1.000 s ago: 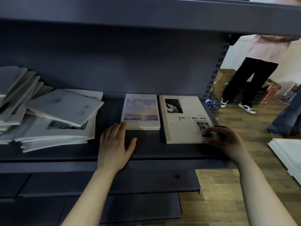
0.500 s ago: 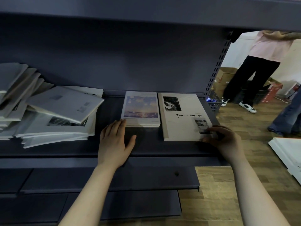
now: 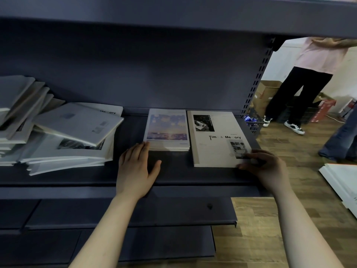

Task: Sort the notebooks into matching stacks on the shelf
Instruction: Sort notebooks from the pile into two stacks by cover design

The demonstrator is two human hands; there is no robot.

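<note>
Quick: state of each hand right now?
Left hand: open, flat on the shelf, touching the sunset-cover stack.
Right hand: pinching the Time & Memory notebook at its near right corner.

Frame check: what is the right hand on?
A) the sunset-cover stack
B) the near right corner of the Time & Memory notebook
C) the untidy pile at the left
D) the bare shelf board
B: the right hand pinches the near right corner of the Time & Memory notebook, thumb at its front edge.
</note>
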